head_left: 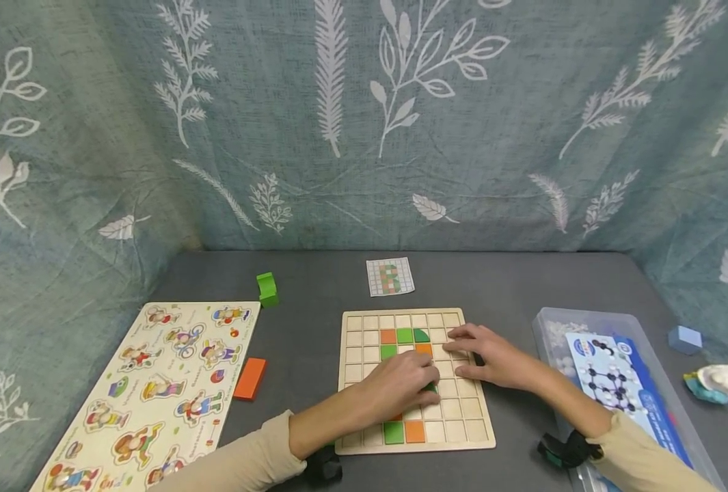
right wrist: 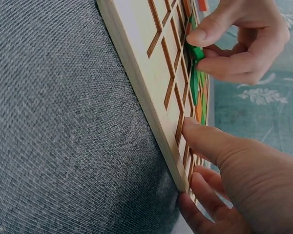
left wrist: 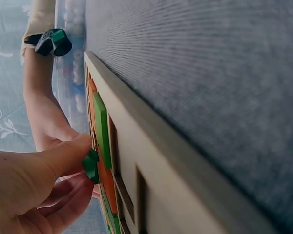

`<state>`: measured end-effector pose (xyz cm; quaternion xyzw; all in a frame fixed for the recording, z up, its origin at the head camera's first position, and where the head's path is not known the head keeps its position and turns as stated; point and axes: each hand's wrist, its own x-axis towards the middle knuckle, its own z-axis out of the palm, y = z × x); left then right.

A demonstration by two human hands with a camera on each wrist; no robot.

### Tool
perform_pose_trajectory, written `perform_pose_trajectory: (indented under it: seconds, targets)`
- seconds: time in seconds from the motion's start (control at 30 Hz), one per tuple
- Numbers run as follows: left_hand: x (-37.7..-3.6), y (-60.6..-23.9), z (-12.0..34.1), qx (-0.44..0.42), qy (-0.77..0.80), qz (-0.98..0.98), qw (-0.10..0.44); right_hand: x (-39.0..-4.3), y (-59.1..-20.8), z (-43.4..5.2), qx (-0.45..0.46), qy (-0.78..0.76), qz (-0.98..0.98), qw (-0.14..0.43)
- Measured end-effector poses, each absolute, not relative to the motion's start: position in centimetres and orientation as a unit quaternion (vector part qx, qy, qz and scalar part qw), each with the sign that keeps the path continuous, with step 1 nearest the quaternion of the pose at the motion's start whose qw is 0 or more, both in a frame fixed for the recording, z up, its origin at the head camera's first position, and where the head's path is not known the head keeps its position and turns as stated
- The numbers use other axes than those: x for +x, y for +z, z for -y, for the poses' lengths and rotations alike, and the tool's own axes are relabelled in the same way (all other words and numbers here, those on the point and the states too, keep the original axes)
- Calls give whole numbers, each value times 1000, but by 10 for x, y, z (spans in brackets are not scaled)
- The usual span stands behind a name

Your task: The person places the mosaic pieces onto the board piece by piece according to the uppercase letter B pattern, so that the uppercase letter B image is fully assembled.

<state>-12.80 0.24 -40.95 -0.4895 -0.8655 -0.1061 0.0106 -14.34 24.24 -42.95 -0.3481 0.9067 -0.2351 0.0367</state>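
monkey puzzle [head_left: 148,396] cut off, pattern card [head_left: 390,276] tiny

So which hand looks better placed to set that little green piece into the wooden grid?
Likely the left hand: it already pinches the green piece right over the grid board. The right hand lies with its fingers on the board, seemingly steadying it, and holds no piece.

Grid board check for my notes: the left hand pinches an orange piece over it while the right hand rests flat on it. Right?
Not quite: the piece pinched by the left hand is green, as the left wrist view shows. The right hand does rest on the grid board.
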Motion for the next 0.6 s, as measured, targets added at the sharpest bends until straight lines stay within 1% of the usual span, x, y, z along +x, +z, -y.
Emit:
perform_pose_trajectory:
  seconds: [0.17,0.43,0.6]
  targets:
    - [-127,-411,-2,-495,-92,864,18,-141,-430,-242,-339,-238,-909,47]
    - [-124,-413,-4,-494,-89,865,15,-143,-430,-242,-343,-235,-908,47]
    - [-126,-407,8,-494,-128,860,5,-144,-431,-243,-346,-233,-908,46]
